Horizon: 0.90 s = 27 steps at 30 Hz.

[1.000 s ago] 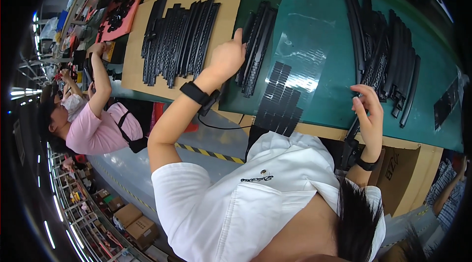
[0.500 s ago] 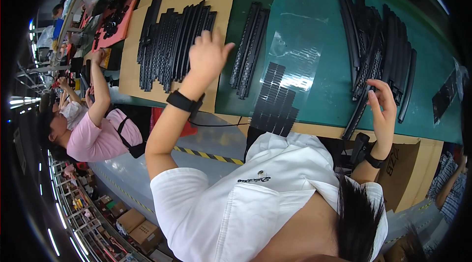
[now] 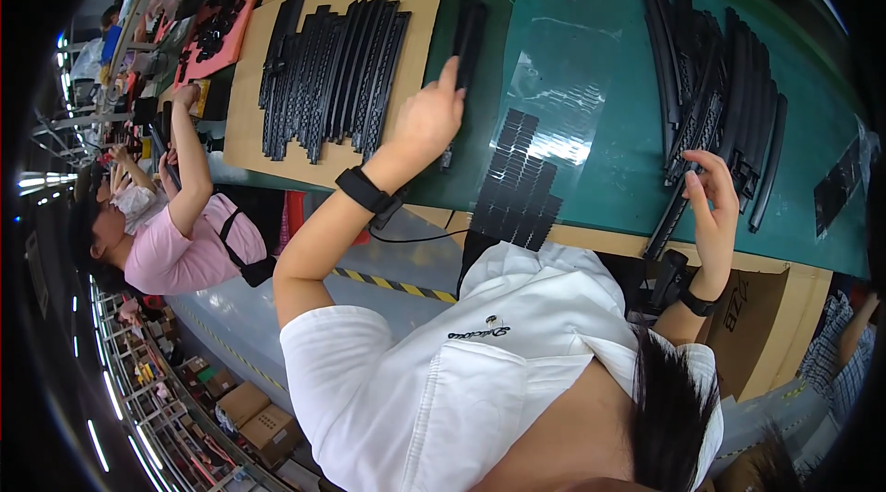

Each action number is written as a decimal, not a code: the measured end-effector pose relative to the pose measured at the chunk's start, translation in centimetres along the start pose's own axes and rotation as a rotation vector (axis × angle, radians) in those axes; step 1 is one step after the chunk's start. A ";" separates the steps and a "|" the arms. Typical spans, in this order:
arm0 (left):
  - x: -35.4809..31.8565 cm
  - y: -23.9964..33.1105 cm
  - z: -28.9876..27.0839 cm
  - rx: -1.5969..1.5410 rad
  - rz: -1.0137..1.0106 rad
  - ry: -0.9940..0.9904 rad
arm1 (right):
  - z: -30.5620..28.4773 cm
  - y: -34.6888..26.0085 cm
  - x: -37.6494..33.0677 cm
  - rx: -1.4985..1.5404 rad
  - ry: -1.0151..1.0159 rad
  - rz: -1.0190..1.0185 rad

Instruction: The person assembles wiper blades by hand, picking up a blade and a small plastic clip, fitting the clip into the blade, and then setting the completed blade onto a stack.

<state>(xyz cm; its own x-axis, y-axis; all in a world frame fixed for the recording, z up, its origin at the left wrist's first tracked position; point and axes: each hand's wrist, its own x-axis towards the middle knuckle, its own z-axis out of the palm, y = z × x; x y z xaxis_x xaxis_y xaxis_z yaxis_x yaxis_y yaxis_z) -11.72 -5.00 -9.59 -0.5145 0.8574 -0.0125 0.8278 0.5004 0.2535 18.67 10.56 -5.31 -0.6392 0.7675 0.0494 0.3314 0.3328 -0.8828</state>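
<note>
My left hand (image 3: 426,127) is over a small group of long black plastic strips (image 3: 469,35) between the cardboard sheet and the clear film. Its index finger stretches along them while the other fingers curl in, apparently gripping them; the hand covers their middle. My right hand (image 3: 715,197) hovers by the table's near edge, thumb and index finger apart, with nothing visible between them. Just left of it, a textured black strip (image 3: 666,220) juts from the loose pile of black strips (image 3: 706,86) on the green mat.
A row of black strips (image 3: 337,77) lies on the cardboard sheet (image 3: 420,3). Small black pieces in a grid (image 3: 517,192) rest by the clear film (image 3: 563,77). At left, a person in pink (image 3: 189,243) works near a red tray (image 3: 245,17). A cable (image 3: 420,239) hangs below the table edge.
My left hand has moved right, from the cardboard's edge onto the strips, and its fingers have curled. Those strips now look bunched, with a smoother face showing. My right hand has barely shifted.
</note>
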 end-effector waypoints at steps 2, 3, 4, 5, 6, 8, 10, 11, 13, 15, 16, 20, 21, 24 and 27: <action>-0.4 -1.2 -0.5 0.050 -0.019 0.025 | -0.2 0.2 -0.1 0.014 0.025 0.003; -0.6 -1.8 -0.9 0.100 -0.037 0.052 | -0.2 0.2 -0.1 0.015 0.025 0.005; -0.8 -2.4 -1.2 0.148 -0.056 0.079 | -0.3 0.3 -0.1 0.017 0.020 0.011; -0.9 -3.0 -1.5 0.149 -0.056 0.077 | -0.3 0.3 0.0 0.018 0.015 0.016; -1.0 -3.5 -1.8 0.171 -0.079 0.072 | -0.3 0.3 0.0 0.020 0.011 0.022; -1.2 -4.2 -2.1 0.215 -0.128 0.065 | 0.0 0.1 0.1 0.026 0.022 0.014; -1.5 -4.5 -1.8 0.243 -0.123 0.081 | 0.3 0.0 0.2 0.035 0.049 -0.004; -1.7 -4.7 -1.5 0.269 -0.118 0.097 | 0.3 0.0 0.2 0.037 0.048 -0.003; -1.9 -4.8 -1.3 0.294 -0.115 0.114 | 0.5 0.0 0.2 0.045 0.046 -0.005; -1.9 -5.0 -1.3 0.281 -0.097 0.136 | 0.6 0.1 0.1 0.050 0.042 -0.007; -1.9 -5.0 -1.3 0.275 -0.089 0.147 | 0.6 0.1 0.1 0.053 0.045 -0.008; -2.3 -4.5 -1.4 0.262 -0.014 0.200 | 0.1 0.4 -0.1 0.049 0.042 -0.004; -2.4 -4.3 -1.5 0.262 -0.014 0.202 | 0.0 0.5 -0.2 0.040 0.031 0.003; -2.6 -3.7 -2.0 0.160 0.019 0.204 | 0.0 0.5 -0.2 0.042 0.038 0.008; -1.0 -4.1 -4.0 0.100 0.011 0.265 | 0.0 0.5 -0.3 0.060 0.065 0.006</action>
<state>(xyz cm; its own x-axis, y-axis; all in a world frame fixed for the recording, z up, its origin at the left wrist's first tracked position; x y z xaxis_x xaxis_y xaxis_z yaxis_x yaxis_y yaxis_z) -15.51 -8.40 -6.72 -0.5352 0.8079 0.2466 0.8447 0.5121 0.1556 18.98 10.51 -5.78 -0.5906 0.8037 0.0724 0.2915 0.2962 -0.9096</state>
